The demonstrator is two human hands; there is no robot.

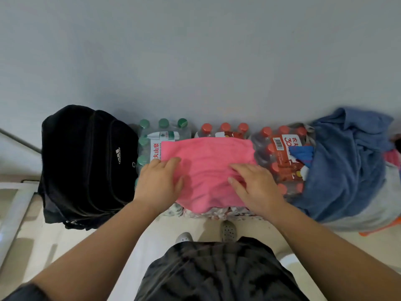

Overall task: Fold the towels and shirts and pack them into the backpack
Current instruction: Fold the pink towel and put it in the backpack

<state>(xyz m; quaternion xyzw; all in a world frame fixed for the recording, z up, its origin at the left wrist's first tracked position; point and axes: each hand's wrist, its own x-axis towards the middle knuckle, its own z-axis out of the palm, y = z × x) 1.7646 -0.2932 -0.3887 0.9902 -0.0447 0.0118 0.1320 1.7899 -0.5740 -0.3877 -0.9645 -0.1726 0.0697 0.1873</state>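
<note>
Fingers flat on pink towel, lengthwise left-right

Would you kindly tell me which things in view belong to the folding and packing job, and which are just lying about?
For the job:
pink towel, centre
black backpack, left
blue cloth heap, right

Lying about:
green-capped bottle pack
red-capped bottle packs

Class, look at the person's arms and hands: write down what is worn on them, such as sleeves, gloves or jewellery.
The left hand and right hand are bare: no gloves, rings or watch visible. Both forearms are uncovered. A dark sleeve edge shows at the left upper arm.
</note>
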